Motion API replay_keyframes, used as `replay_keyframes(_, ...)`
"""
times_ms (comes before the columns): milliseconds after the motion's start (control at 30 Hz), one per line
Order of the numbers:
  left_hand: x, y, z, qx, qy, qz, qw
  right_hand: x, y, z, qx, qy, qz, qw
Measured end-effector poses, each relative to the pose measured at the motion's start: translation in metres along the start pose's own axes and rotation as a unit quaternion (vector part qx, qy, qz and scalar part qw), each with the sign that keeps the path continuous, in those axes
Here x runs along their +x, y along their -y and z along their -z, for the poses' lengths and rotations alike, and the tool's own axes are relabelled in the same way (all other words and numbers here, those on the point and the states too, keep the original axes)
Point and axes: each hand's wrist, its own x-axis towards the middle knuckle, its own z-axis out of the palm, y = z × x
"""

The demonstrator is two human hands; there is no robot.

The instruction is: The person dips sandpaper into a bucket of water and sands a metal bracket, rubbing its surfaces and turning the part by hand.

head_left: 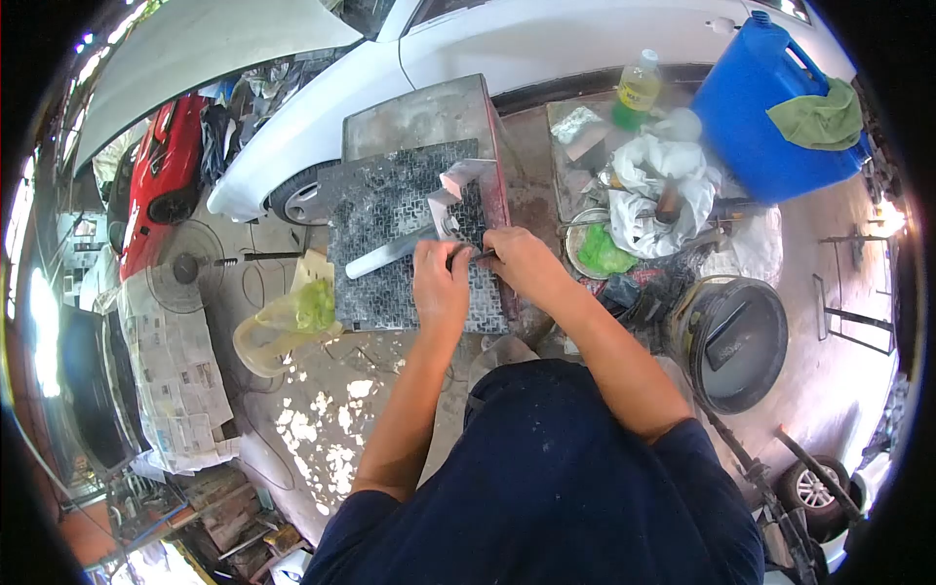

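A dark, patterned mat [390, 200] lies over a box-like stand [419, 122]. On it rests a long whitish bar-shaped part [382, 257], its upper end near a folded pale angular piece [442, 205]. Above the mat's right part, my left hand [441, 283] pinches one end of a small dark object [472, 257]. My right hand [517, 257] holds the other end, fingers closed, close beside my left. The object is too small to name.
White car [575, 39] ahead; blue container [760, 117] with a green cloth [822, 115], bottle [637, 90] and plastic bags [663, 175] at right. Black bucket [729, 341] at lower right. Fan [185, 267] and yellowish bag [268, 341] at left.
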Motion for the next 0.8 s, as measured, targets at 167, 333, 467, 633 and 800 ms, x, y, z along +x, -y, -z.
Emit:
replay_keyframes(167,0.01,-0.004,0.001,0.002,0.002,0.012,1.0,-0.003,0.004,0.001,0.001,-0.003,-0.009,1.0)
replay_keyframes(333,-0.001,-0.001,0.005,-0.009,0.028,0.014,0.999,-0.001,-0.001,0.0,0.002,-0.008,-0.004,1.0)
replay_keyframes(467,0.012,-0.003,0.003,0.022,0.012,0.011,1.0,-0.003,0.001,-0.001,-0.006,-0.02,0.013,1.0)
replay_keyframes(633,0.004,0.001,0.01,0.01,0.057,-0.011,0.998,-0.001,-0.001,0.0,0.008,-0.011,0.006,1.0)
replay_keyframes(800,0.013,0.003,0.015,0.029,0.085,-0.03,0.995,-0.002,0.001,-0.001,0.004,-0.018,0.009,1.0)
